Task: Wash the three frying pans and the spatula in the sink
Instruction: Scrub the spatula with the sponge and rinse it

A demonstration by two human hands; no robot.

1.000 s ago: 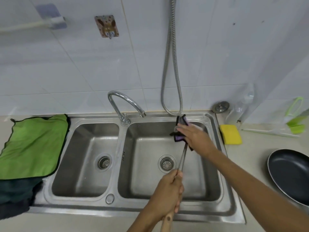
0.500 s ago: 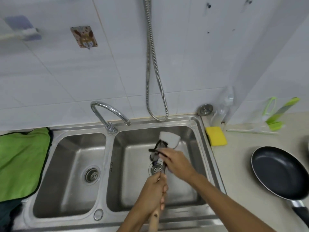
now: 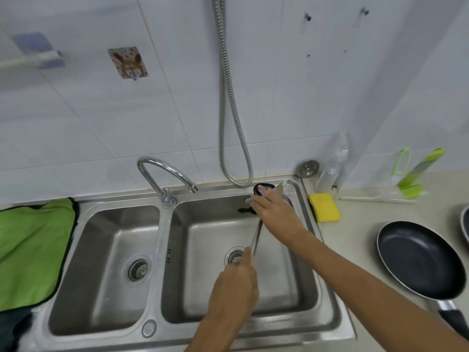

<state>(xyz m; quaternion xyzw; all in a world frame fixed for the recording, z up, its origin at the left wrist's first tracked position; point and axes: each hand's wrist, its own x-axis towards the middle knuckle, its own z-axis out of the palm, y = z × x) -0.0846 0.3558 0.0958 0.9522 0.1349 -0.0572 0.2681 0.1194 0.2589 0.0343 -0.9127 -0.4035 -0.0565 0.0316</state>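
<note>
Grips the spatula (image 3: 256, 237) by its handle with the left hand (image 3: 232, 288), fingers clenched round it, above the right basin of the sink (image 3: 162, 237), shaft slanting toward 1 o'clock. Presses a purple-and-black cloth (image 3: 262, 191) onto the blade with the right hand (image 3: 275, 212), fingers curled over it, at the basin's far corner. On the desk (image 3: 360, 224) at 3 o'clock, 1 black frying pan (image 3: 416, 257); at 2 o'clock, a yellow sponge (image 3: 324, 207) just beside the sink.

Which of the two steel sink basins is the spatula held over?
The right basin, under the chrome tap spout: left hand grips the metal spatula, right hand holds a dark cloth against its blade, unlike the left basin.
</note>
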